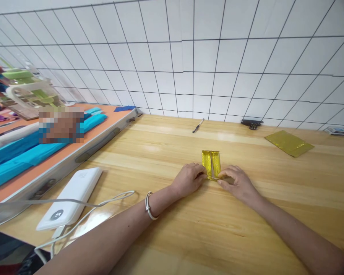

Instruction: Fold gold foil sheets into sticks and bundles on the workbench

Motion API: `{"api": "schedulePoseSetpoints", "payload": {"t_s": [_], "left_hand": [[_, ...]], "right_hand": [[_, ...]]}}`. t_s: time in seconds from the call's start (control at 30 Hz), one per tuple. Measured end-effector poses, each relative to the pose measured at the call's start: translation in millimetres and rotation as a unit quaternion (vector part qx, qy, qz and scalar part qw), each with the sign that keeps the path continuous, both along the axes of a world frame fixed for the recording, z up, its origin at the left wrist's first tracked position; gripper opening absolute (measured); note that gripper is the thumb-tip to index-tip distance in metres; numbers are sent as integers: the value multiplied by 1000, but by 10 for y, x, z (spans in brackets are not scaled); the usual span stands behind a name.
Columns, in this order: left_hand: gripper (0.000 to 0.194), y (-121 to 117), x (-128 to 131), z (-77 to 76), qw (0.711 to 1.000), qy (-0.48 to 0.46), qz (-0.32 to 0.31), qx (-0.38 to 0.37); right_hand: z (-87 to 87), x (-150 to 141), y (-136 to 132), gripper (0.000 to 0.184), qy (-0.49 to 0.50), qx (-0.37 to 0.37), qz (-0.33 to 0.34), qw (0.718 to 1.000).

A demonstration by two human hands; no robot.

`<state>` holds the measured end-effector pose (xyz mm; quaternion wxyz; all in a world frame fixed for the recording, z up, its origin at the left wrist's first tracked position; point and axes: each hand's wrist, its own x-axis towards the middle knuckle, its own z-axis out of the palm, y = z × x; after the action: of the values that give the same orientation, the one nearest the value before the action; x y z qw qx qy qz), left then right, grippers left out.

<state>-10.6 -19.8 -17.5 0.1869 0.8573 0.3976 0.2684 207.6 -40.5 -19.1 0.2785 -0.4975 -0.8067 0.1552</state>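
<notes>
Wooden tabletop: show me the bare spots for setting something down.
The tabletop is bare between the orange board, pen and left hand; also between the flat gold sheet and right hand. Crowded: the left side, with power bank and cable, and the middle, where both hands hold the small gold piece.

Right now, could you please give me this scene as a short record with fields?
Left hand: fingers at near left corner of folded gold piece
Right hand: thumb and forefinger at its near right corner
Surface: wooden tabletop
Right side: gold sheet, lying flat
Far edge: pen and black clip, near gridded wall
Left side: white power bank, cable plugged in
</notes>
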Motion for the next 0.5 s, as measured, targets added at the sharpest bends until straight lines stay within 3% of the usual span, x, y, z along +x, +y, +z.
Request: {"api": "schedulePoseSetpoints", "payload": {"t_s": [0.23,0.5], "left_hand": [[15,-19,-82,21,998,28,-49,6],[18,-35,-4,-20,999,36,22,-1]], "right_hand": [[-54,30,26,9,2,-2,13,1000],[-66,-16,33,7,-14,5,-8,1000]]}}
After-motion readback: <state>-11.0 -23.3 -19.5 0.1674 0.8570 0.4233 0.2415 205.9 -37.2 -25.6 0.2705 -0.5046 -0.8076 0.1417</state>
